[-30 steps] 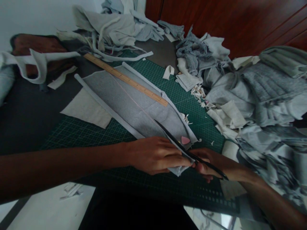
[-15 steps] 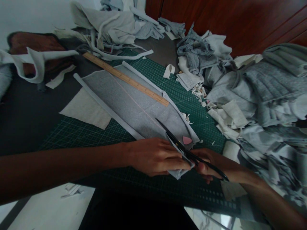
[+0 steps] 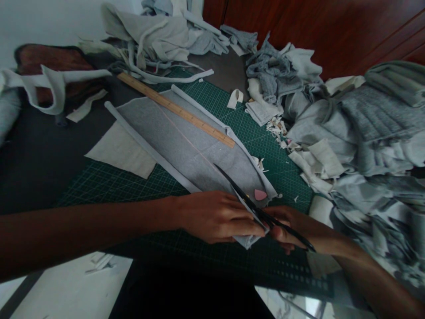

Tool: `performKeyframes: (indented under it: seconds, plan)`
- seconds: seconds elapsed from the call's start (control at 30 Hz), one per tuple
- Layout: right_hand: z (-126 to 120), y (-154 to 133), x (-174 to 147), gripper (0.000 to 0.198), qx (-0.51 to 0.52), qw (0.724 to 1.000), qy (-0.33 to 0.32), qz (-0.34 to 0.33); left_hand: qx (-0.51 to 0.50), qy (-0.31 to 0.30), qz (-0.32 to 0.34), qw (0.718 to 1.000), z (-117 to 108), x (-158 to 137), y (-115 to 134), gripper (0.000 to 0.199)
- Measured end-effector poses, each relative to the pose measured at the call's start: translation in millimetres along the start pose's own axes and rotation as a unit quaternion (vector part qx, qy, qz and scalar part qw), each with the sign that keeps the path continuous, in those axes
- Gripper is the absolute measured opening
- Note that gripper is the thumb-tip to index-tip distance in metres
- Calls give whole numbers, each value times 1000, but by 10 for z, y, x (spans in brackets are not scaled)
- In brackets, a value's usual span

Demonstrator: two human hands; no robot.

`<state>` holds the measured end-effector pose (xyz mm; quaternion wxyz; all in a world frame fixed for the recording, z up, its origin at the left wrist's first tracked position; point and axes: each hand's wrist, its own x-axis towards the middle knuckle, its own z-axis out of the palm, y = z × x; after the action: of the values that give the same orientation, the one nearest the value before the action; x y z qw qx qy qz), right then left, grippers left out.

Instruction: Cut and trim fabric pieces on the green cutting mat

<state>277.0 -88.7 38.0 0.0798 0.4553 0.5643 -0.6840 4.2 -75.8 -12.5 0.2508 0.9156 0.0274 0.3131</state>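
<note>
A long piece of grey fabric (image 3: 149, 119) with rolled edges lies slantwise on the green cutting mat, a faint pink line running along it. My right hand (image 3: 283, 230) grips black-handled scissors (image 3: 244, 195), whose blades are in the fabric along that line, tips pointing up and left. Just left of the blades, my left hand (image 3: 222, 217) holds the cut near end of the fabric, its fingers closed over the edge. A pink piece of tailor's chalk (image 3: 260, 195) rests on the fabric beside the scissors. On the fabric's far side lies a wooden ruler (image 3: 179, 109).
The green cutting mat (image 3: 109, 184) covers much of the dark table. A beige fabric piece (image 3: 122, 148) sits under the left rolled edge. Heaps of grey cloth (image 3: 375, 110) crowd the right side, with small scraps (image 3: 277, 128) beside them. More cloth (image 3: 156, 33) is piled at the back.
The scissor blades have closed slightly on the fabric. Both hands stay almost in place, and the whole view has shifted a little.
</note>
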Motion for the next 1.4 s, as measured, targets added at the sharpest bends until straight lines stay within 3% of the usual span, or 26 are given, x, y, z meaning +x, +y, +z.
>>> performKeyframes:
  seconds: [0.43, 0.73, 1.4]
  plan:
    - [37, -4, 30, 73, 16, 1000, 23, 13, -3, -77, -29, 997, 7, 6, -13, 30]
    - [39, 8, 52, 70, 19, 999, 25, 7, 24, -45, 5, 999, 30, -2, -19, 30]
    - [-30, 67, 111, 63, 34, 999, 16, 26, 5, -38, 18, 999, 10, 10, -19, 25]
